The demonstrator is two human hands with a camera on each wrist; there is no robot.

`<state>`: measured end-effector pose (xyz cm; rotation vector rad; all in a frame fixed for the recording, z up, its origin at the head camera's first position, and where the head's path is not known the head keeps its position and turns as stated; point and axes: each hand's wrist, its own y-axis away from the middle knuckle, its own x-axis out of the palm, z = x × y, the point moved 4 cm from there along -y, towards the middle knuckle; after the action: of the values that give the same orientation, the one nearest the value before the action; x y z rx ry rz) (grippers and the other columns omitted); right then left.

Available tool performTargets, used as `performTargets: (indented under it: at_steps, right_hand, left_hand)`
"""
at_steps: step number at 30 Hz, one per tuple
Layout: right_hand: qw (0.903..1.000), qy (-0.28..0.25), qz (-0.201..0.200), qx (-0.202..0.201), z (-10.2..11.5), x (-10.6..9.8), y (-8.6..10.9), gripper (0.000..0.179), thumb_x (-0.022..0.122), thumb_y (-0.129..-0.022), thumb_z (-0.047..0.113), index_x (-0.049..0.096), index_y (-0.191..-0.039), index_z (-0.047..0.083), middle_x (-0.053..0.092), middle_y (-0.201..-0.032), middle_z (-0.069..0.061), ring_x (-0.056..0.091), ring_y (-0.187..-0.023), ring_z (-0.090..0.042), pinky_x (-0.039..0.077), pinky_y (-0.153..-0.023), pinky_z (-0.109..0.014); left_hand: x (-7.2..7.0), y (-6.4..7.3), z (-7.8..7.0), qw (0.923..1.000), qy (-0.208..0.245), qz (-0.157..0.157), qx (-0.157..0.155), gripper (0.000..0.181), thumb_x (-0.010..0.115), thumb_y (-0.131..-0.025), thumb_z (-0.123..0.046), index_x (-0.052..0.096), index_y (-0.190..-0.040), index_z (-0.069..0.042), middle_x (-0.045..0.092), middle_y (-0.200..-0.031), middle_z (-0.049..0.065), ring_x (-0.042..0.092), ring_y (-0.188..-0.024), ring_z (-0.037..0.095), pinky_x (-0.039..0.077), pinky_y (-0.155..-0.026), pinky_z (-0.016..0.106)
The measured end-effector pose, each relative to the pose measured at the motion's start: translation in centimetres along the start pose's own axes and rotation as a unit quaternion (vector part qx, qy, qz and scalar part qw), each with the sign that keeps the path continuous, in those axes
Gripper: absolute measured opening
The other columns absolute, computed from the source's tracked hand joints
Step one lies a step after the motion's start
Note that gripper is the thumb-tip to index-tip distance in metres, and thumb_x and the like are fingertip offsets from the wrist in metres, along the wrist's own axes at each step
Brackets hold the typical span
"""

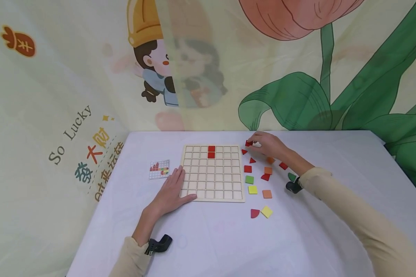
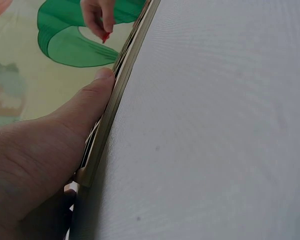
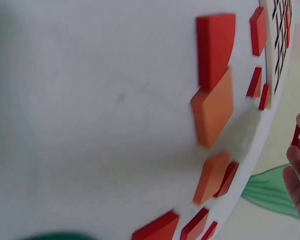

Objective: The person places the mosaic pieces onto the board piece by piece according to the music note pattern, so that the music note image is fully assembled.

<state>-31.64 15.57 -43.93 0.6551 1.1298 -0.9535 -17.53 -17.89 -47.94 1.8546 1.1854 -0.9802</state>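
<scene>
red wooden tile [image 1: 249, 143], small and flat, sits pinched in the fingertips of the right hand [image 1: 268, 144] just above the far part of the bench [image 1: 208, 238], to the right of the board's far corner. judged light, stiff, smooth-faced; thin enough that an edge pinch between thumb and forefinger is the sensible hold, and a loose pinch could let it tip or slip.

left to right: small printed pattern card [image 1: 159, 169] lying flat, near the board's left edge. left hand [image 1: 173, 191] spread flat, fingers straight, pressing on the near left corner of the pale wooden grid board [image 1: 213, 173]; left wrist view shows the thumb [image 2: 92, 97] against the board's edge, nothing gripped. two red square tiles [image 1: 211, 151] seated in the board's far rows, one behind the other. right of the board, loose tiles scattered on the cloth: red, green, yellow and orange squares, red triangles, a red quarter-round [image 1: 254, 213].

surface: white cloth, slightly textured, flat; tiles lie stable on it. room: printed cartoon backdrop behind the bench, with green leaves and a pink flower.
</scene>
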Motion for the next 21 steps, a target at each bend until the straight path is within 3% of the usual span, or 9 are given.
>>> performTargets:
  at_steps: [6, 14, 21]
  right_hand:
    - [0.9993, -0.014, 0.008, -0.032, 2.9, 0.3, -0.7, 0.030, 0.071, -0.088, 0.020, 0.069, -0.117, 0.011, 0.067, -0.113, -0.008, 0.062, -0.104, -0.023, 0.058, -0.086, -0.037]
    - [0.9944, -0.023, 0.024, -0.100, 6.9, 2.8, -2.1, 0.027, 0.068, -0.092, 0.024, 0.070, -0.116, 0.013, 0.067, -0.112, -0.004, 0.061, -0.100, -0.019, 0.056, -0.084, -0.035]
    - [0.9954, -0.011, 0.033, -0.090, 8.8, 4.0, -3.1, 0.025, 0.065, -0.093, 0.022, 0.070, -0.115, 0.011, 0.067, -0.115, -0.006, 0.062, -0.105, -0.021, 0.056, -0.088, -0.035]
  left_hand:
    - [0.1, 0.0, 0.1, 1.0000, -0.001, -0.001, -0.001, 0.103, 0.060, -0.087, -0.060, 0.010, -0.155, -0.001, 0.004, -0.165, 0.013, 0.002, -0.153, 0.031, 0.010, -0.124, 0.051]
    - [0.0, 0.1, 0.0, 1.0000, -0.003, -0.003, -0.004, 0.103, 0.060, -0.087, -0.060, 0.009, -0.155, -0.001, 0.003, -0.165, 0.012, 0.001, -0.153, 0.030, 0.010, -0.125, 0.050]
    - [0.0, 0.0, 0.0, 1.0000, -0.003, -0.001, -0.003, 0.102, 0.058, -0.088, -0.060, 0.009, -0.155, -0.002, 0.002, -0.165, 0.012, 0.000, -0.154, 0.029, 0.010, -0.125, 0.049]
